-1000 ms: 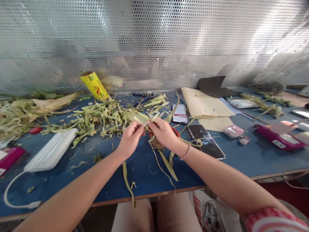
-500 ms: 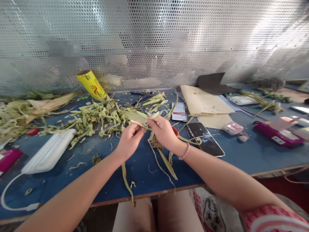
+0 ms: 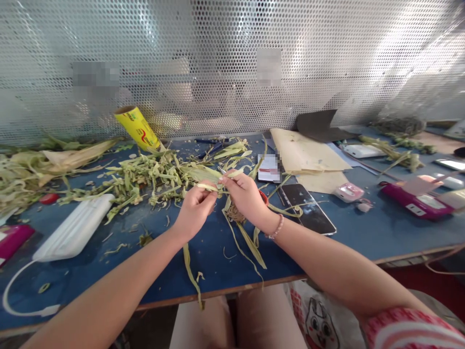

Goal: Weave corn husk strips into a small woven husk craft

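Over the middle of the table, my left hand (image 3: 194,211) pinches a pale green husk strip (image 3: 208,187) between thumb and fingers. Close beside it my right hand (image 3: 249,198) is closed on husk too, its fingertips almost meeting the left ones. A small pale pointed tip shows above the right fingers; what it belongs to is unclear. Beneath the right hand lies a brown coil of twisted strands (image 3: 235,213), partly hidden, next to a red rim (image 3: 263,197). Long loose husk strips (image 3: 250,247) trail toward the table's front edge.
Left of my hands spreads a heap of knotted husk pieces (image 3: 134,177), with a yellow tube (image 3: 140,130) behind it. A white power bank (image 3: 74,230) with a cable lies left. On the right are a dark phone (image 3: 308,208), tan paper (image 3: 308,152) and a purple case (image 3: 414,201).
Both hands stay almost in place, still pinching the husk. The fingers have shifted only slightly, and the view has moved a little.
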Demonstrator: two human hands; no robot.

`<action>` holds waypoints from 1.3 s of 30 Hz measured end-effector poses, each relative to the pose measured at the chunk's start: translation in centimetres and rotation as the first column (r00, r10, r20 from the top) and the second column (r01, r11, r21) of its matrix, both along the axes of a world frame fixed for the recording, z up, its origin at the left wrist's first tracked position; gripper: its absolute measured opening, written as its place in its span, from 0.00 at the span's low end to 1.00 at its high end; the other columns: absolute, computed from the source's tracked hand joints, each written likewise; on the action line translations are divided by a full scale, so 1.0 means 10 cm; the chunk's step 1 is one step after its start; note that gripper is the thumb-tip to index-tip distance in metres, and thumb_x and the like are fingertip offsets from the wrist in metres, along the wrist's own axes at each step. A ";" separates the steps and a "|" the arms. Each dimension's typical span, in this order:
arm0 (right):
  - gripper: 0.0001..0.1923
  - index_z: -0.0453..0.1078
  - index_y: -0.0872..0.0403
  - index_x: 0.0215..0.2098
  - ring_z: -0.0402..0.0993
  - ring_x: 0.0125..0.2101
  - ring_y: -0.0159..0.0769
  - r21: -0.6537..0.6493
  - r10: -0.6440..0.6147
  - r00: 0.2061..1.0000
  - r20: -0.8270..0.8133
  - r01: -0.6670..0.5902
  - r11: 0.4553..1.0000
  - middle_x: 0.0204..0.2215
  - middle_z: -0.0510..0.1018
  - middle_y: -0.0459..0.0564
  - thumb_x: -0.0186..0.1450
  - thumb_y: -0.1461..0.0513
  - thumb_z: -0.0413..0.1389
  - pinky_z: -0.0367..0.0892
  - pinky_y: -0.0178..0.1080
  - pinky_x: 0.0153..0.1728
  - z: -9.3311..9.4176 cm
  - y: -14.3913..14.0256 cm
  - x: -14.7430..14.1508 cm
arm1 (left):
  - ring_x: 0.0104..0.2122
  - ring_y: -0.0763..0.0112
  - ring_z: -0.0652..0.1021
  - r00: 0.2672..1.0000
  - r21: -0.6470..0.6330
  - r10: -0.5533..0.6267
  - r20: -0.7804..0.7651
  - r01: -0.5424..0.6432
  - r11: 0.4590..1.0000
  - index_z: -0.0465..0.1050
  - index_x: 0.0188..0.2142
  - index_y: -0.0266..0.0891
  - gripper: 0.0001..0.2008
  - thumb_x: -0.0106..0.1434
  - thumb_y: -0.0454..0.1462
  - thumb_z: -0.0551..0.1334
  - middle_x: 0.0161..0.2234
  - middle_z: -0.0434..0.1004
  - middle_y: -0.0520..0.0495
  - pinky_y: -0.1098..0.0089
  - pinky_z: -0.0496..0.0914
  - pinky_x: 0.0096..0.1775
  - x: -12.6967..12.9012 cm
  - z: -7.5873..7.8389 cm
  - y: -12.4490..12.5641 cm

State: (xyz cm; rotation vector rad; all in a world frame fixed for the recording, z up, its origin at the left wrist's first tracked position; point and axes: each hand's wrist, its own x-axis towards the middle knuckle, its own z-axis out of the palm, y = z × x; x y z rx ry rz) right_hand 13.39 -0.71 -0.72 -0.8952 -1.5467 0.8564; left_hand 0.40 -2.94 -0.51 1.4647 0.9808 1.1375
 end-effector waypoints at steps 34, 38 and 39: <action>0.06 0.64 0.56 0.29 0.56 0.21 0.23 -0.086 0.423 0.846 0.325 -0.419 0.904 0.22 0.64 0.42 0.60 0.64 0.47 0.56 0.30 0.24 0.05 0.01 0.16 | 0.11 0.82 0.51 0.978 -0.006 0.157 -0.139 -0.159 0.987 0.53 0.20 0.40 0.18 0.58 0.48 0.54 0.11 0.45 0.60 0.74 0.45 0.16 -0.09 0.05 0.09; 0.06 0.64 0.55 0.30 0.56 0.21 0.24 -0.088 0.467 0.826 0.316 -0.465 0.881 0.21 0.62 0.41 0.61 0.64 0.46 0.54 0.31 0.24 0.08 0.01 0.19 | 0.10 0.82 0.50 0.988 -0.033 0.126 -0.093 -0.130 0.991 0.55 0.22 0.40 0.17 0.58 0.49 0.54 0.11 0.45 0.61 0.75 0.45 0.15 -0.09 0.04 0.10; 0.06 0.64 0.55 0.31 0.56 0.21 0.25 -0.095 0.477 0.821 0.313 -0.472 0.876 0.20 0.61 0.41 0.61 0.64 0.46 0.54 0.31 0.24 0.09 0.01 0.20 | 0.10 0.82 0.50 0.989 -0.040 0.124 -0.082 -0.127 0.991 0.55 0.22 0.40 0.17 0.58 0.50 0.53 0.11 0.44 0.61 0.75 0.46 0.15 -0.09 0.03 0.10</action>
